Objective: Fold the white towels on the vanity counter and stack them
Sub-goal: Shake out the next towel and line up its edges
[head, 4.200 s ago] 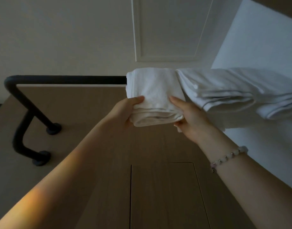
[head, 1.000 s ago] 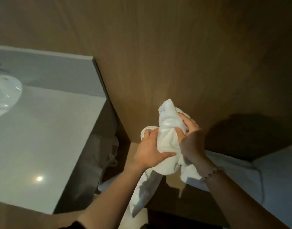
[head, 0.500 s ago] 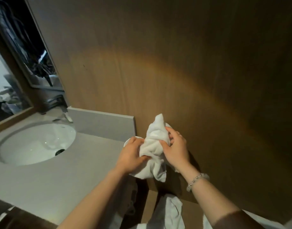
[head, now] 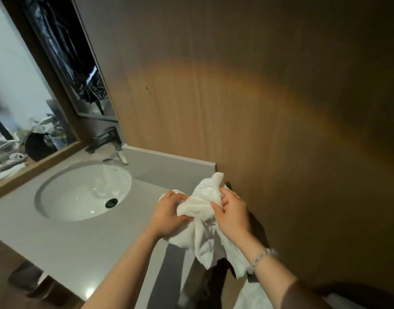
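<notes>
A crumpled white towel [head: 205,221] hangs bunched between both hands, over the right end of the grey vanity counter [head: 64,248]. My left hand [head: 169,212] grips its left side with curled fingers. On its right side my right hand [head: 232,214], with a bead bracelet on the wrist, pinches the cloth. The towel's loose ends with a small label dangle below my hands, past the counter's right edge. Another white cloth [head: 251,295] shows low down at the bottom right, partly hidden by my right arm.
A round white sink [head: 84,192] with a dark faucet [head: 105,139] is set in the counter on the left. A mirror [head: 24,90] stands behind it. A wood-panelled wall [head: 258,108] rises close behind my hands. A grey backsplash [head: 169,161] edges the counter.
I took a folded towel from a shelf stack and brought it down to the vanity, where it is now crumpled. Over the last second the view swung left and the sink came in.
</notes>
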`<state>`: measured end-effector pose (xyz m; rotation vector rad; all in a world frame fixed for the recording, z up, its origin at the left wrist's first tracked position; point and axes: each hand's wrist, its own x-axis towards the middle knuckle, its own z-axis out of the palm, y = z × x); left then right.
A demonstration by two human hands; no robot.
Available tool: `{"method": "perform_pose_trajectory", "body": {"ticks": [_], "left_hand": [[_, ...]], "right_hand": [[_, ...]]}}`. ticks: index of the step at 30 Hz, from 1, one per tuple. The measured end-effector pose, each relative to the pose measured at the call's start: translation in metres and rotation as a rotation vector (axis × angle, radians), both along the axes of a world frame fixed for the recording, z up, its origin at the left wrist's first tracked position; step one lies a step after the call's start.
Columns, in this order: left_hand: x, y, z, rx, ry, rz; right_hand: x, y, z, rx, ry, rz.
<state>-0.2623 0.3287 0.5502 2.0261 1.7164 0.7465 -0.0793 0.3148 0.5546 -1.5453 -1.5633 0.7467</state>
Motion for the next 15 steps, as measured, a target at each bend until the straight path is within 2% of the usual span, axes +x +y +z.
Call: {"method": "perform_pose_trajectory", "body": {"ticks": [9, 13, 15], "left_hand": [[-0.073, 0.067, -0.023, -0.077, 0.022, -0.210], [-0.106, 0.072, -0.035, -0.098, 0.037, -0.306], [-0.116, 0.066, -0.039, -0.107, 0.062, -0.347]], "right_hand": [[-0.083, 0.037, -0.020, -0.063, -0.127, -0.232], [-0.117, 0.035, -0.029, -0.275, -0.202, -0.225], [-0.131, 0.028, -0.029, -0.288, -0.382, -0.457]]}}
